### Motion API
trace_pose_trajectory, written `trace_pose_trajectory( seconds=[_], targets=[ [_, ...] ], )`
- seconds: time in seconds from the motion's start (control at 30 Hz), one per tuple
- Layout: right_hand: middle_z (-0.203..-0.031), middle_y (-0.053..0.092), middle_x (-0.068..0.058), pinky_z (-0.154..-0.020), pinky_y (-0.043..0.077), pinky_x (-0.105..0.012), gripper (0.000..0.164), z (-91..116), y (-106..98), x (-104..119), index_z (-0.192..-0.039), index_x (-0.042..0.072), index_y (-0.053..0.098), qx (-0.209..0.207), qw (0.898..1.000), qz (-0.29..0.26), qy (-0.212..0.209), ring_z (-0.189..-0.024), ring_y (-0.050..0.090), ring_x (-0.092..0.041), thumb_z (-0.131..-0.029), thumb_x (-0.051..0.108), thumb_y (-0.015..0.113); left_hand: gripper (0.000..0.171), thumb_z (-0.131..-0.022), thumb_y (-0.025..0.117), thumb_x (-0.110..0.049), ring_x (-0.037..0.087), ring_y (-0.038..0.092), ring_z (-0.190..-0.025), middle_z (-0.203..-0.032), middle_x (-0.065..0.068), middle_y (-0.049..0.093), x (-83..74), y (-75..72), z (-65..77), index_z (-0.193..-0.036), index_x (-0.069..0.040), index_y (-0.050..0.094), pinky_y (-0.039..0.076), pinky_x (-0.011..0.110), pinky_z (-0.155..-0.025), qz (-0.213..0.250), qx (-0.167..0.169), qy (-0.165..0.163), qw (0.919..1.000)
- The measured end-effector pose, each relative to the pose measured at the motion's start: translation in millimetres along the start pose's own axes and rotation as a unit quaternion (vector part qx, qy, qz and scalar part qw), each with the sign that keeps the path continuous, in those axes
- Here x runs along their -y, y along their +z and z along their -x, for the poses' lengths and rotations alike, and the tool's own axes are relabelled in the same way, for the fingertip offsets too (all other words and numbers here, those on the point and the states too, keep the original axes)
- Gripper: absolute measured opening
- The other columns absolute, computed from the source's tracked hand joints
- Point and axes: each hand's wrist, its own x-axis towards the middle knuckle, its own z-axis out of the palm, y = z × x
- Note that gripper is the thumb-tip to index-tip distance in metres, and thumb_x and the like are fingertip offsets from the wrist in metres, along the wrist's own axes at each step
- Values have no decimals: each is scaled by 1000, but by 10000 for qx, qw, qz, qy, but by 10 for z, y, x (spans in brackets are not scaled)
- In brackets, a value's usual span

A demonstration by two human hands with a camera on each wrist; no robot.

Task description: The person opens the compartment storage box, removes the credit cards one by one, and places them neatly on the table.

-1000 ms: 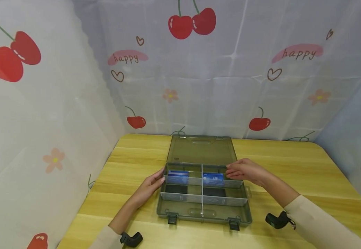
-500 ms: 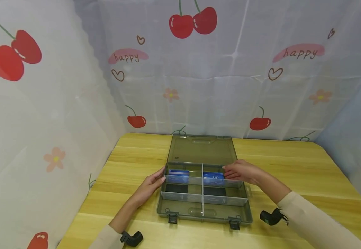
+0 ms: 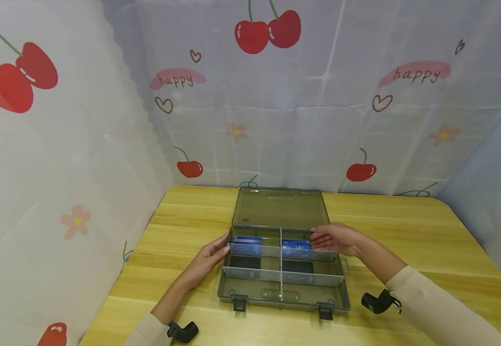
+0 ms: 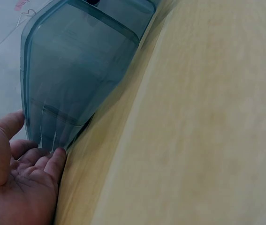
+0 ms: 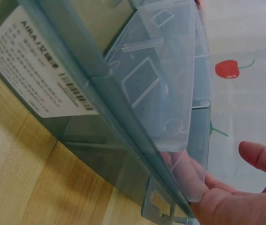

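Left hand [image 3: 207, 259]: holds box [image 3: 282, 304] by its left wall
Right hand [image 3: 340, 239]: thumb spread, fingers in back right compartment beside VIP card [image 3: 295, 245]
Blue cards [image 3: 248, 246]: both back compartments, clear divider [image 3: 272, 251] in front
Black pieces [image 3: 245, 262]: two, middle row
Box: six compartments, two latches [image 3: 239, 303], lid [image 3: 280, 206] open
Table [image 3: 410, 240]: wood-grained; cherry-print sheet [image 3: 293, 139] behind
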Motion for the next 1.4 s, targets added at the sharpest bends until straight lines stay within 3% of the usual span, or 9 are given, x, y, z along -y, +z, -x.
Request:
trace_pose_trajectory(
  seconds=[0.33, 0.67, 1.0, 1.4],
  targets=[
    [-120, 63, -28, -98, 56, -39, 44, -12, -59, -17, -130, -21, 51, 69, 9999, -19, -101, -112, 66, -36, -107, 17, 50, 66, -108, 50, -34, 24, 24, -151, -168, 7, 18, -15, -5, -17, -162, -10, 22, 29, 39, -119, -52, -10, 40, 10000],
    [-113, 66, -21, -96, 56, -37, 42, -6, -49, -48, -130, -23, 49, 135, 9996, 13, -246, -104, 69, -28, -108, 12, 47, 65, -108, 51, -32, 24, 24, -151, -167, 6, 19, 12, 2, -20, -162, -10, 23, 30, 40, -119, 17, -30, 39, 10000],
    [-109, 68, -23, -90, 59, -37, 41, -2, -4, -70, -132, -26, 46, -53, 9992, 263, -300, -98, 70, -27, -107, 7, 45, 64, -108, 51, -32, 25, 23, -151, -168, 6, 18, 21, 5, -4, -162, -10, 23, 30, 41, -118, 44, -4, 28, 10000],
    [-99, 72, -22, -80, 62, -38, 33, -11, 91, -100, -124, -23, 57, -560, 9924, 889, -643, -89, 73, -30, -106, 3, 48, 63, -109, 50, -31, 25, 22, -152, -168, 6, 17, 23, 6, 11, -162, -12, 22, 30, 39, -118, 70, -30, 15, 10000]
  ],
)
